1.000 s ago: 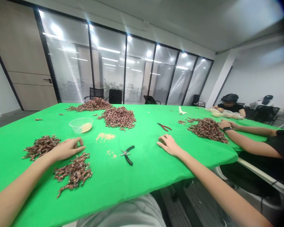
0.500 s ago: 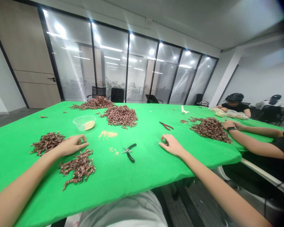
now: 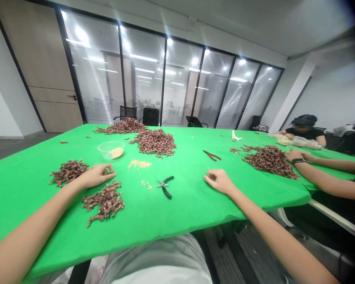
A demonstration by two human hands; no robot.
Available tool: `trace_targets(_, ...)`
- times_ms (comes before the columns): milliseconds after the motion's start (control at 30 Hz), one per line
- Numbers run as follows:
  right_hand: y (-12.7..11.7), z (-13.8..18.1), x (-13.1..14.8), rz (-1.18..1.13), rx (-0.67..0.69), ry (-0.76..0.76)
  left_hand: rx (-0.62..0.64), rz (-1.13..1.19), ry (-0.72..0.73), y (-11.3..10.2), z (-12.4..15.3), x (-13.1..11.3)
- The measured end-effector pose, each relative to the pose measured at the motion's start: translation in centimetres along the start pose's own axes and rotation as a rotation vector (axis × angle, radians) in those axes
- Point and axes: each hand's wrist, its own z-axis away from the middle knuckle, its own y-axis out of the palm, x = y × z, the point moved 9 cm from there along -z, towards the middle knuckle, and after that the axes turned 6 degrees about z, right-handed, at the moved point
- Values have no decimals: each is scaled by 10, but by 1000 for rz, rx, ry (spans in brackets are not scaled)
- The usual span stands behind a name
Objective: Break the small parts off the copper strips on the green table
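My left hand [image 3: 99, 175] rests on the green cloth with fingers loosely bent and apart. Nothing shows in it. Behind its wrist lies a small pile of brown-pink figure-like pieces [image 3: 69, 172], and a looser pile of the same pieces [image 3: 106, 201] lies just in front of it. Farther right, my right hand [image 3: 221, 182] is curled on the cloth. A small dark brown piece [image 3: 213, 177] shows inside its fingers, partly hidden. Between my hands lie black-handled pliers [image 3: 165, 186], jaws to the left, beside scattered tiny pale yellow bits [image 3: 140, 164].
A clear plastic bowl [image 3: 102, 149] holds more pale bits. Large brown piles [image 3: 156, 142] stand behind it. Red-handled pliers [image 3: 212, 155] lie beyond my right hand. At right, a co-worker's hands [image 3: 297, 155] touch another pile [image 3: 269, 161]. The table's front edge [image 3: 177, 232] is near my lap.
The view has swung slightly left, so everything sits farther right. My right hand's fingers have curled a little more around the brown piece. The left thumb and forefinger look closer together.
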Motion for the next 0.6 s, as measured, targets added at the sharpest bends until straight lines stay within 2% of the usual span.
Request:
trace_targets(233,-5,0,-9,-15,-51,75,11,30,18,1,-3,6)
trace_targets(600,-2,2,-9,29,18,75,34,88,27,-1,-3,8)
